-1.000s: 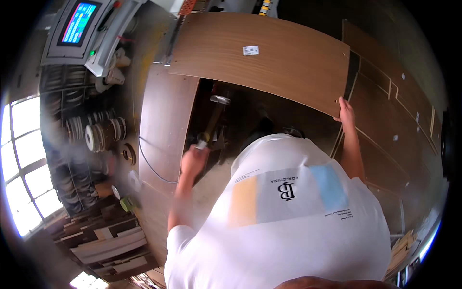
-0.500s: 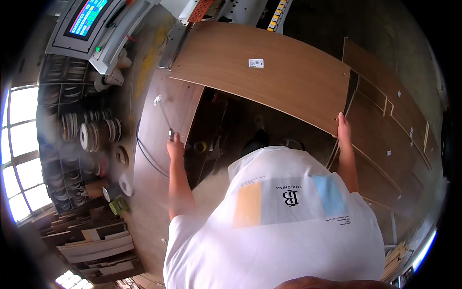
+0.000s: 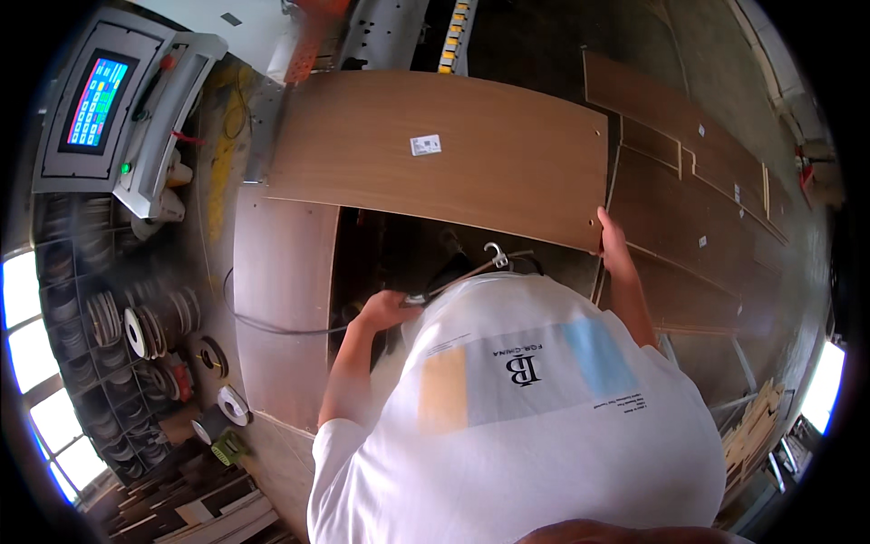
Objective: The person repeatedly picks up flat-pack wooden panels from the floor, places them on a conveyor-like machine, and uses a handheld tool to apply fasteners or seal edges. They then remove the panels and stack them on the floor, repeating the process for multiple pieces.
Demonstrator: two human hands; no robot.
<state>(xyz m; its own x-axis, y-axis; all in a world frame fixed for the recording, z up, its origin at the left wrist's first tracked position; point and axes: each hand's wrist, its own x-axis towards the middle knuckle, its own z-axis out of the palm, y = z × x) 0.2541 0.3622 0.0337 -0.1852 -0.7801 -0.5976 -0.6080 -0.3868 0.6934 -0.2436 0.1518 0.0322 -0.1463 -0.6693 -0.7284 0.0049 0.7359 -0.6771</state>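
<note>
A wide brown board with a white label lies across in front of me, its far left end against a machine. My right hand is closed on its near right corner, next to a small hole. In my left hand, near my shirt front, is the metal handle of a thin wand with a white hooked tip. The wand points right, below the board's near edge. A dark hose trails left from the handle over a second brown board.
A control panel with a lit screen stands at the far left. Rolls of edging strip fill a rack below it. More brown boards lie to the right. A strip with yellow rollers extends behind the board.
My left hand has brought the wand from above the left board toward my body, swinging its tip rightward. My right hand stays on the board's corner. The whole view has shifted.
</note>
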